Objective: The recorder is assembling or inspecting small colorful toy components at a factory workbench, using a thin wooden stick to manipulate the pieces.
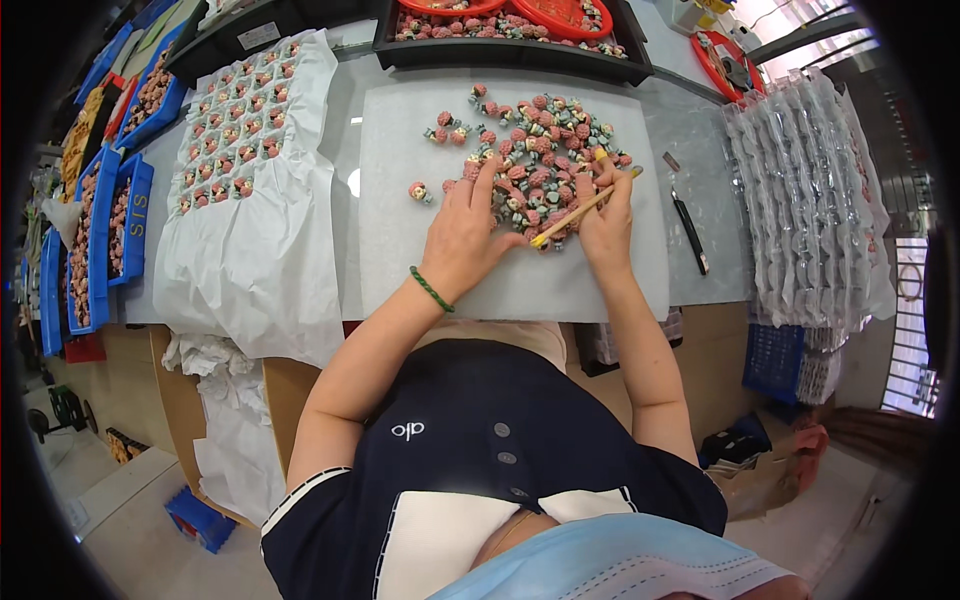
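A heap of small painted figurines [540,180], with pink heads and grey-green bodies, lies on a white sheet [400,270] in front of me. My left hand [462,235] rests at the heap's near left side, its fingers spread and the fingertips among the figurines; whether it touches one is hidden. My right hand [606,225] is closed around a thin wooden stick [580,212] with a yellow end pointing toward my left thumb. Yellow covers one of this hand's fingertips, which reaches the right side of the heap. Several loose figurines [419,191] lie left of the heap.
On the left, a clear compartment tray [235,125] of figurines rests on white wrapping [250,250], with blue bins [90,240] beyond. A black tray [500,52] stands behind the heap. Rightward lie a black pen-like tool [689,232] and stacked clear blister trays [805,200].
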`<state>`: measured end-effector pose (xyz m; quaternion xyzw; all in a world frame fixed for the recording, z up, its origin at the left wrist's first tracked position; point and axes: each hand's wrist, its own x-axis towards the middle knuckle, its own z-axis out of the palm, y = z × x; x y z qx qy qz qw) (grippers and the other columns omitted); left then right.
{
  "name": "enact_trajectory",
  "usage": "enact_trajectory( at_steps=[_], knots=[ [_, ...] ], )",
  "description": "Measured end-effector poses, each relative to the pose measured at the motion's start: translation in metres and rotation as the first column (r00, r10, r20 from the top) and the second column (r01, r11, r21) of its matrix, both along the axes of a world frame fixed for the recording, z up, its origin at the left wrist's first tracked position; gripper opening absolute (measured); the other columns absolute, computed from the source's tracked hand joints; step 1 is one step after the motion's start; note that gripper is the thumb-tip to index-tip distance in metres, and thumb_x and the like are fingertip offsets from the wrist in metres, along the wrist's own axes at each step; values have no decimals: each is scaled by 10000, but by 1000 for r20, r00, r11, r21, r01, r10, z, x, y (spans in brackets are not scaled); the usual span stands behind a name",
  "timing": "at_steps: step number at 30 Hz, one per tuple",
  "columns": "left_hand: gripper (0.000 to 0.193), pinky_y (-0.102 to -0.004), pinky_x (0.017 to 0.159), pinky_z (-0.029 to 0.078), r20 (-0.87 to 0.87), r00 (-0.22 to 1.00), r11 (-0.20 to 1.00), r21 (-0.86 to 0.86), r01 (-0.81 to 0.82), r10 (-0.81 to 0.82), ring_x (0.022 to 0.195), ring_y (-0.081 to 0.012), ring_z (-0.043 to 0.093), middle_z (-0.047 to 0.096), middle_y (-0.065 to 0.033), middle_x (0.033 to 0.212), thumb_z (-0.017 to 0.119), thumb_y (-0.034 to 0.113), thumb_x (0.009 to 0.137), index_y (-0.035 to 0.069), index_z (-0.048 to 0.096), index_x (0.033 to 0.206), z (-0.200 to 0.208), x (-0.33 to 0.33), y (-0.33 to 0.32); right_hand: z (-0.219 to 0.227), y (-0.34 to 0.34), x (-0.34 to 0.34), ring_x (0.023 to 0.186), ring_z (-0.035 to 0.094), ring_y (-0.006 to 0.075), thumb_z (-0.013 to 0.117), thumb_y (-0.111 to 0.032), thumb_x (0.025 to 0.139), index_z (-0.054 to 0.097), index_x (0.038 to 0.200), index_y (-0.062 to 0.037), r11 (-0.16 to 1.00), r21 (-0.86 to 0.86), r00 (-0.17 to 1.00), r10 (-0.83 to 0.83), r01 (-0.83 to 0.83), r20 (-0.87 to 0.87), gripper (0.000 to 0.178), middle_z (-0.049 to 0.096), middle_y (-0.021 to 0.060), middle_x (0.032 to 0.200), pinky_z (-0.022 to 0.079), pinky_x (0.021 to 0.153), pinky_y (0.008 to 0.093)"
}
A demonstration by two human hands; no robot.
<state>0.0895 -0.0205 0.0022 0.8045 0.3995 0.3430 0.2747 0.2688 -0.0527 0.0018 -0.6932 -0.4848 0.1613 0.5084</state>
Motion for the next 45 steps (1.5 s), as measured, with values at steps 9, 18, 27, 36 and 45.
enact_trajectory(
  at_steps=[9, 18, 27, 36, 45],
  knots=[
    [255, -399, 690, 435, -41, 996, 995, 71, -72, 75, 799, -331, 530, 528, -157, 813, 595, 221, 769, 27, 583, 934, 20, 13, 111, 29, 72, 92, 899, 513, 153, 572, -187, 838, 416, 843, -51, 998, 18, 998, 59, -60, 30, 207, 536, 145, 1091, 416, 775, 267],
    [286, -390, 739, 444, -317, 948, 996, -60, -62, 39, 834, -341, 546, 541, -172, 888, 578, 266, 775, 8, 604, 896, 14, 67, 167, 30, 131, 111, 720, 603, 244, 617, -265, 774, 423, 840, -32, 833, -299, 849, 516, -465, 115, 310, 587, 153, 835, 462, 652, 334],
    [237, -300, 405, 466, -109, 993, 820, -566, -88, 32, 482, -218, 601, 603, -99, 717, 516, 167, 840, -44, 599, 905, 25, 36, 185, 51, 133, 85, 774, 513, 108, 571, -214, 825, 478, 848, -22, 875, -156, 878, 473, -459, 69, 215, 554, 48, 814, 417, 674, 244],
    [240, -285, 605, 421, -177, 982, 954, -275, -117, 70, 629, -166, 507, 560, -88, 777, 592, 213, 790, 27, 616, 939, -8, -61, 84, 28, 21, 36, 736, 512, 91, 455, -197, 900, 552, 831, 3, 901, 16, 883, 428, -434, -193, 234, 601, 63, 812, 412, 684, 218],
    [206, -185, 555, 363, 370, 902, 571, -799, 187, 222, 610, -57, 448, 561, -14, 743, 594, 177, 817, 7, 606, 932, 16, -82, 8, 15, -38, -86, 857, 570, 146, 577, 64, 768, 390, 787, -30, 920, 145, 828, 390, -363, -404, 210, 538, 124, 981, 479, 751, 251]
  ],
)
